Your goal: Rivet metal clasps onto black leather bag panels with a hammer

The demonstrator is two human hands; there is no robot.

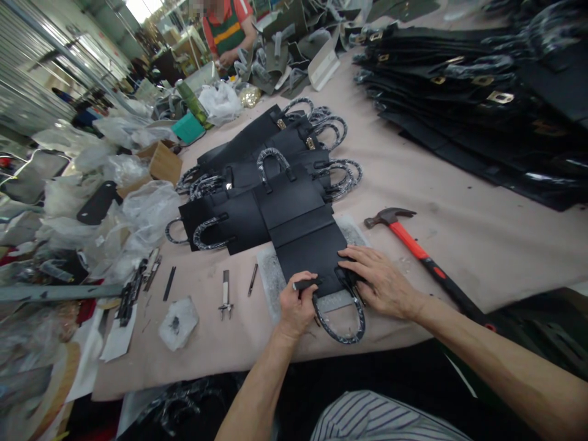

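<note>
A flat black bag panel (pixel 303 236) lies on a grey pad (pixel 271 278) near the table's front edge. Its plastic-wrapped handle (pixel 342 327) loops toward me. My left hand (pixel 297 303) is closed around a small dark tool at the handle's left end. My right hand (pixel 379 278) lies flat with fingers stretched out, pressing on the panel's lower right edge by the handle's other end.
More black panels with wrapped handles (pixel 261 162) overlap further up the table. A red-handled hammer (pixel 413 245) lies right of my right hand. Small metal tools (pixel 225 297) lie to the left. Stacked black pieces (pixel 482 104) fill the far right. Another person (pixel 227 30) works at the far end.
</note>
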